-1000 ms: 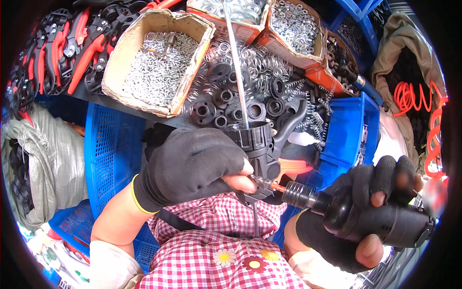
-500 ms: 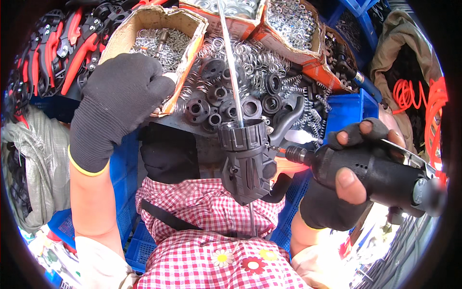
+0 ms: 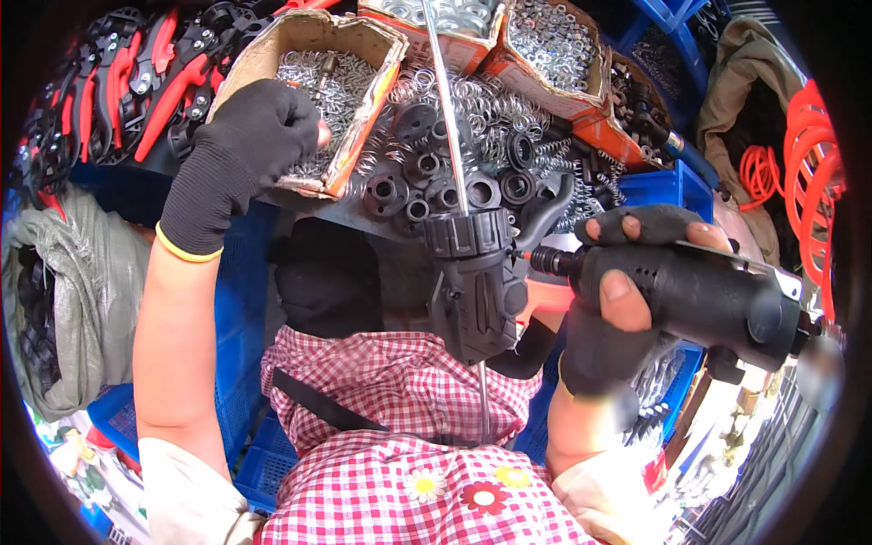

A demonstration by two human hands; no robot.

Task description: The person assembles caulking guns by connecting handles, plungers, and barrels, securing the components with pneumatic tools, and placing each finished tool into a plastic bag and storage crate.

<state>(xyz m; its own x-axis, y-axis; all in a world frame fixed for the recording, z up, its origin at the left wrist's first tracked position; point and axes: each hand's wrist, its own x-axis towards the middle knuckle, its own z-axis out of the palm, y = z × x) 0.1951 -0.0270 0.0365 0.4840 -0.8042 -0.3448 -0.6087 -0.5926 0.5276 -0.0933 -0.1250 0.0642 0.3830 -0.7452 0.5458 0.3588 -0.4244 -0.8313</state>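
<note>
My left hand [image 3: 254, 132], in a black glove with bare fingertips, is over the cardboard box of small screws [image 3: 350, 95]. Its fingers are curled closed, and whatever they may hold is hidden. In my right hand [image 3: 627, 309], also gloved, is a black power screwdriver [image 3: 699, 295], held level with fingers wrapped round its body. The bit points left and meets, or nearly meets, the side of a black plastic housing [image 3: 472, 300]. A thin metal rod [image 3: 447, 109] stands up out of the housing's ringed top and shows again below it.
Behind the housing lie loose springs [image 3: 481, 100] and black rings [image 3: 389, 193]. More orange-sided boxes of metal parts [image 3: 554, 45] stand at the back. Red-handled pruners [image 3: 113, 86] are heaped at far left. A coiled orange hose [image 3: 808, 136] hangs at right beside a blue bin [image 3: 668, 186].
My left hand has moved forward and right, farther over the screw box, with its fingers still curled. The screwdriver has shifted slightly left and up in the view, its bit still at the housing.
</note>
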